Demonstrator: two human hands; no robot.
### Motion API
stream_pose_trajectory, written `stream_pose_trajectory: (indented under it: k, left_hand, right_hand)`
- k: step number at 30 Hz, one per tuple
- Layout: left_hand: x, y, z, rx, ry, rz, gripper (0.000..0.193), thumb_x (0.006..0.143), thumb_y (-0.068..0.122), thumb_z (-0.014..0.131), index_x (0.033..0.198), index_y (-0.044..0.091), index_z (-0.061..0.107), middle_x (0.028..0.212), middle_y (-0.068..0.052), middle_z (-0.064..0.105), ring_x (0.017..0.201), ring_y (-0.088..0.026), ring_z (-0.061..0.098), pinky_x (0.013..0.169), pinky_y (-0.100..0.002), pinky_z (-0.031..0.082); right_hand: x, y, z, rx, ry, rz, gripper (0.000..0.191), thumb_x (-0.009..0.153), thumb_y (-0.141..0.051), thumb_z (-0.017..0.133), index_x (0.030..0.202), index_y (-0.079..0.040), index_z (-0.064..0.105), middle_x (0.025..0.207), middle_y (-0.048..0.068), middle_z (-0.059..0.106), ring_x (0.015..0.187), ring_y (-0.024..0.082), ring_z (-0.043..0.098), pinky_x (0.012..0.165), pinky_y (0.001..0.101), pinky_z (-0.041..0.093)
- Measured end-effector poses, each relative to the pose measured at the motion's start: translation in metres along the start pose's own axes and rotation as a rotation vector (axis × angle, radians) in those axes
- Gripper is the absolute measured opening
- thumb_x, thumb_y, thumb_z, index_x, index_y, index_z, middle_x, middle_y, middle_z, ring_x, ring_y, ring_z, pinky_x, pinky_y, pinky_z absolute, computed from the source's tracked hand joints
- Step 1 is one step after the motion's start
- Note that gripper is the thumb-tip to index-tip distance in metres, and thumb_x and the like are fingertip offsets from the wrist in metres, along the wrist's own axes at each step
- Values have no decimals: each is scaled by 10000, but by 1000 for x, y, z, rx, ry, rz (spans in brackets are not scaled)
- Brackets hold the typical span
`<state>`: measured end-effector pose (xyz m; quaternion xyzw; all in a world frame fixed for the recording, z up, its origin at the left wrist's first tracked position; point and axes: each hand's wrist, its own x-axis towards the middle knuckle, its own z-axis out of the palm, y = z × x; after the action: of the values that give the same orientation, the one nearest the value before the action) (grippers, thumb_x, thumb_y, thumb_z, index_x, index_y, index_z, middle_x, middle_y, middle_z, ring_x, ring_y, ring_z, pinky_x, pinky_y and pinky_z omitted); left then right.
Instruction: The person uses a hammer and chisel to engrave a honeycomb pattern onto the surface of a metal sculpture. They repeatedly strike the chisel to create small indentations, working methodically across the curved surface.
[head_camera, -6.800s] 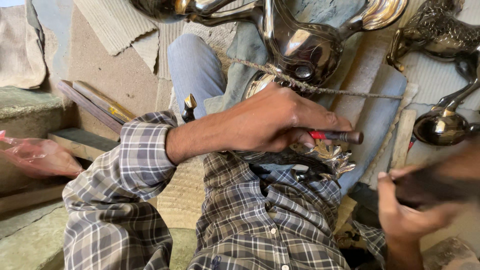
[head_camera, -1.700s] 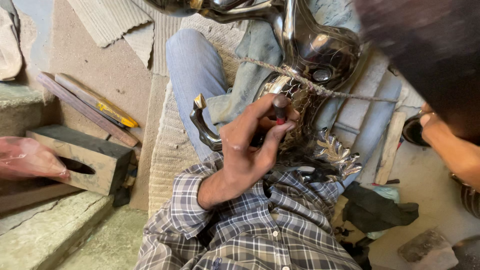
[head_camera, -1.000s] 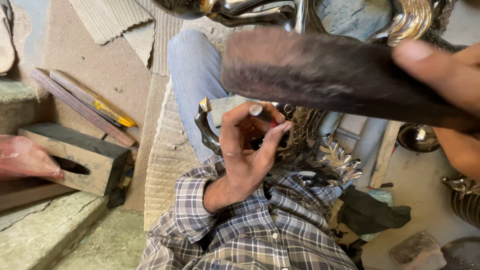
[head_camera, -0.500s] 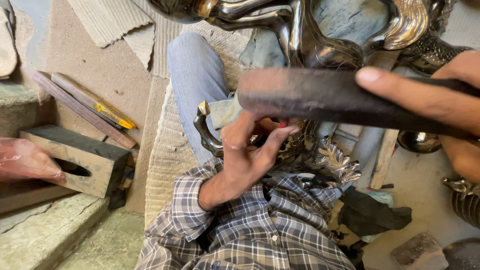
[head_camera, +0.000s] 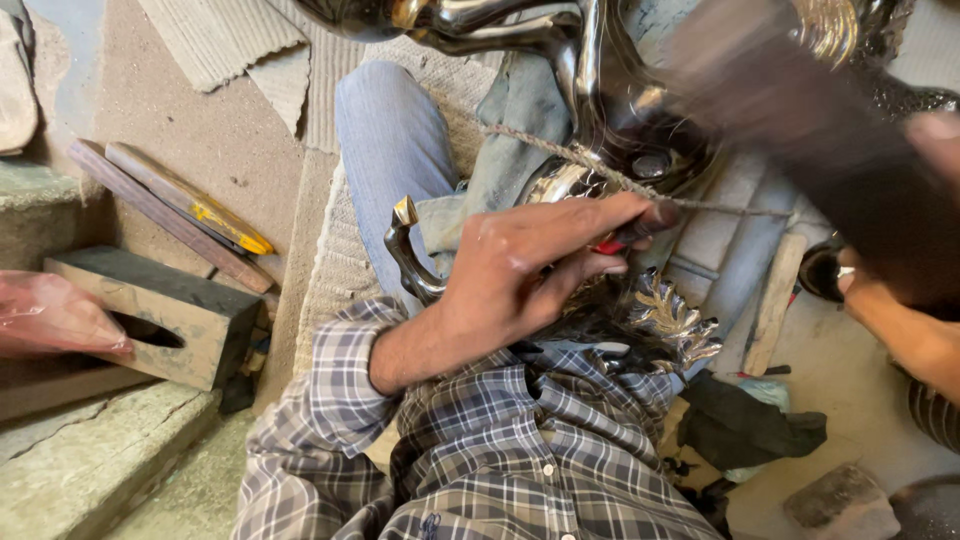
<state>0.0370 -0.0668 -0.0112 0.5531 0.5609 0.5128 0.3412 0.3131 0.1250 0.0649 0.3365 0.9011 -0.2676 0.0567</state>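
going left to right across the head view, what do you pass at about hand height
pink plastic bag → hollow block → curled metal arm with gold tip → left hand holding a red-handled tool → silver leaf ornament → wooden stick

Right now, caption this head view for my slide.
Left hand steadies a punch tool on polished metalwork; blurred hammer raised.

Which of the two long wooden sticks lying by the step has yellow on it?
The lighter flat stick, the one farther from the wooden block; its darker neighbour shows no yellow.
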Motion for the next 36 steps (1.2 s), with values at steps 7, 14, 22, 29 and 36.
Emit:
stream_pose_trajectory:
  k: [7, 14, 22, 29, 36]
  left_hand:
    - [21, -1, -5, -10, -179, 53, 451, 1038, 101, 713, 1434, 257, 564, 1286, 14, 750, 949, -139, 799, 750, -288, 658]
    - [63, -13, -16, -142, -617, 214, 498, 989, 107, 715, 1454, 238, 595, 1284, -8, 760, 807, -138, 787, 590, -308, 587]
    - [89, -23, -6, -219, -875, 380, 526, 929, 109, 751, 1433, 179, 620, 1171, -6, 801, 790, -136, 783, 562, -331, 537]
    - [96, -19, -4, -284, -1059, 320, 483, 929, 79, 723, 1395, 178, 643, 1057, 47, 828, 669, -132, 740, 459, -331, 488]
    - [86, -18, -13, -270, -884, 406, 509, 942, 119, 755, 1431, 175, 627, 1101, 21, 817, 828, -117, 787, 585, -339, 532]
  right_hand:
    - [-53, -14, 27, 106, 47, 217, 725, 805, 74, 766, 1469, 23, 479, 1041, 224, 677, 837, 261, 712, 749, 364, 575]
    - [-102, -9, 92, 360, 409, 107, 944, 932, 106, 766, 1694, -76, 238, 1116, 180, 659, 943, 196, 713, 864, 328, 637]
    - [-160, -14, 139, 586, 728, 240, 780, 1047, 160, 749, 1601, -22, 232, 1081, 115, 601, 947, 163, 626, 925, 244, 563]
    - [-162, -13, 146, 550, 797, 184, 398, 1055, 98, 707, 1312, -37, 434, 1033, 109, 571, 909, 176, 636, 914, 247, 578]
    - [-142, -6, 131, 134, 582, 119, 239, 920, 62, 773, 1056, 46, 578, 1061, 137, 692, 882, 232, 678, 819, 292, 546]
